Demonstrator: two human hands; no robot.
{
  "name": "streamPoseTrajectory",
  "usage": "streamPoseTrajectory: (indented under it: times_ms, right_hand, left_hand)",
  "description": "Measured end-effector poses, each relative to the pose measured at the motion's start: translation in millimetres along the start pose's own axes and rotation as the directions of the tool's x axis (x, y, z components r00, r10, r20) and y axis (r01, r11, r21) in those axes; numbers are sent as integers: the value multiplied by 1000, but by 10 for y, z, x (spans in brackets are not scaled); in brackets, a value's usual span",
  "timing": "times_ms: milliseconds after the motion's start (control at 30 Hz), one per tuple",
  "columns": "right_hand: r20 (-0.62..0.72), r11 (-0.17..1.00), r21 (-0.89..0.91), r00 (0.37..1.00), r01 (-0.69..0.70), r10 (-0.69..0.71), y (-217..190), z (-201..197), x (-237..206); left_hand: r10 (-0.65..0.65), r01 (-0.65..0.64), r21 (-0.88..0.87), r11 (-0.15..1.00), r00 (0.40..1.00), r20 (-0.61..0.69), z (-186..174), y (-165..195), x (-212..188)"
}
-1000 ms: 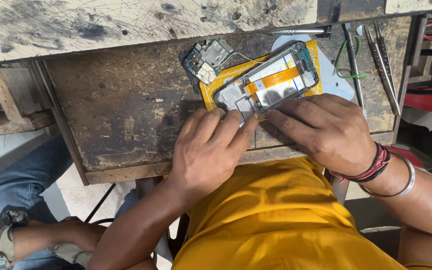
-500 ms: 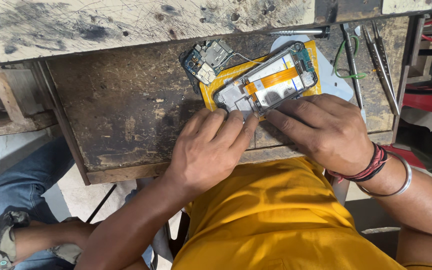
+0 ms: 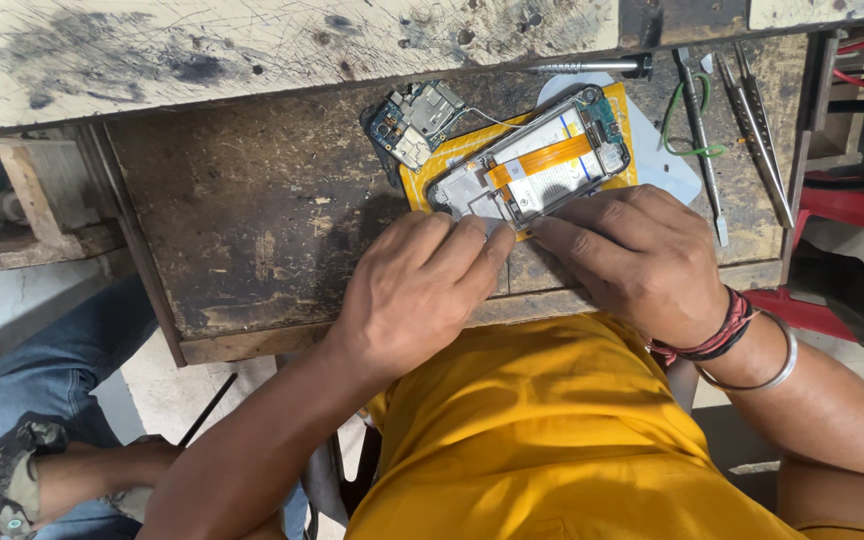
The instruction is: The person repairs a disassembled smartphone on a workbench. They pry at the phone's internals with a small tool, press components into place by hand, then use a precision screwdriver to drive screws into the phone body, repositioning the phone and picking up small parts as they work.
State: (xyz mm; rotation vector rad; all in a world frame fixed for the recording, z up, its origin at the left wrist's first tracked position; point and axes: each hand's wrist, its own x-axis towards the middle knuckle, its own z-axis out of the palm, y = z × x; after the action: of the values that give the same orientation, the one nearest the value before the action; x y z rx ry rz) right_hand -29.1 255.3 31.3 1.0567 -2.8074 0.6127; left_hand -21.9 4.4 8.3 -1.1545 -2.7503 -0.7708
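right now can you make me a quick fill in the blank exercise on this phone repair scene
1. The opened phone with the orange ribbon cable lies on a ____ mat.
2. The loose green circuit board lies to the ____ of that phone in the picture.
3. The metal bangle is on the ____ wrist.
4. Both hands' fingertips meet at the phone's ____ end.

Missing words: yellow; left; right; near
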Motion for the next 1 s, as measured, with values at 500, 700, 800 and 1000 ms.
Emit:
streamPoseTrajectory:
  times_ms: [500,700,800,1000]
  right_hand:
    - [-73,999,33,997,-30,32,10,97,-56]
    - [-68,1000,27,998,-12,13,5,82,-54]
    - [-71,1000,18,997,5,-4,4,74,-49]
    - [-74,1000,16,997,10,-9,0,80,-38]
  left_hand:
    - [85,-85,-15,996,996,-35,-31,-79,21]
    - [149,-149,16,989,987,-52,-33,-115,18]
    - [157,-158,-10,987,985,-70,-46,-139,12]
    - [199,-195,77,978,979,-54,-75,-163,34]
